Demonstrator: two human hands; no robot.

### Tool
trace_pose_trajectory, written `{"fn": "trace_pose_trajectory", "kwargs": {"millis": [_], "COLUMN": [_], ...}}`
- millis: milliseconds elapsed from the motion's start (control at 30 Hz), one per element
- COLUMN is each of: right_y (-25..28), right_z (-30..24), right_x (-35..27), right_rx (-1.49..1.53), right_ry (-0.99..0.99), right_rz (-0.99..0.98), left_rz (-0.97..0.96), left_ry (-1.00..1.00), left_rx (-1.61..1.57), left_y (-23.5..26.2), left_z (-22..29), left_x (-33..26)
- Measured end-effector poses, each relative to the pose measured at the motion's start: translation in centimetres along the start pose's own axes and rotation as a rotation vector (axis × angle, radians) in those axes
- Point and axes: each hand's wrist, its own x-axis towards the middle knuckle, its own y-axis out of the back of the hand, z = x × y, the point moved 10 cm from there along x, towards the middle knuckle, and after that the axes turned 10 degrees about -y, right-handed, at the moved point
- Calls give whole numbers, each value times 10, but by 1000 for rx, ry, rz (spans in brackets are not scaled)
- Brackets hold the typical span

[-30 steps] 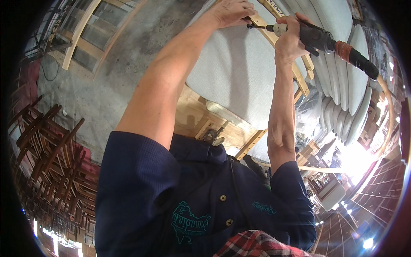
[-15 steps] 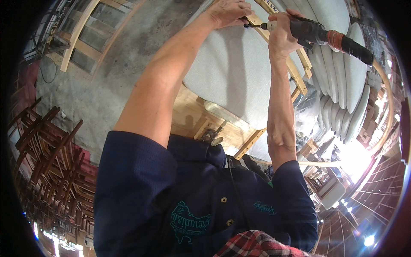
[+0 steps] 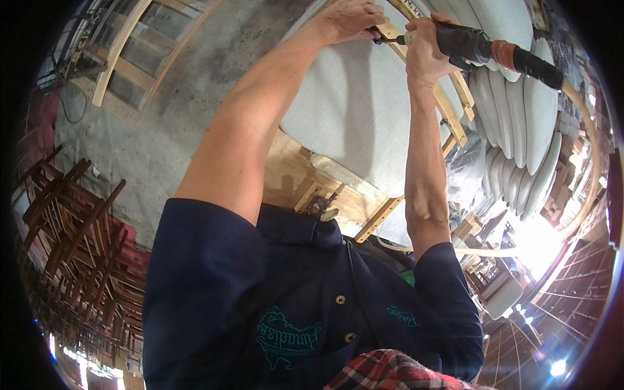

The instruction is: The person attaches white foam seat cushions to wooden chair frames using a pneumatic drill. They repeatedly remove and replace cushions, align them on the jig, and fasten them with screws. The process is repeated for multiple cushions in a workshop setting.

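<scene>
The right hand (image 3: 426, 49) is wrapped tight around the black tool (image 3: 484, 49), whose long axis runs sideways with its tip at the wooden frame (image 3: 448, 107), where the left hand (image 3: 348, 19) presses closed on the grey cushion (image 3: 354, 110), just left of that tip.

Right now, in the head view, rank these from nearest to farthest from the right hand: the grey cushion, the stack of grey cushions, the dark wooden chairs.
1. Grey cushion: right beside the right hand, which grips a power tool at its upper edge.
2. Stack of grey cushions: off to the right.
3. Dark wooden chairs: far left, across the floor.
</scene>
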Motion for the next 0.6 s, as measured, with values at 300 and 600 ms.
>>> {"fn": "trace_pose_trajectory", "kwargs": {"millis": [300,600], "right_y": [7,6], "right_z": [0,-1], "right_x": [3,1], "right_rx": [-94,30], "right_ry": [151,6], "right_rz": [9,89], "left_rz": [-25,26], "left_ry": [-41,-61], "left_rx": [-26,1], "left_y": [3,-3], "left_z": [5,3], "left_x": [4,1]}}
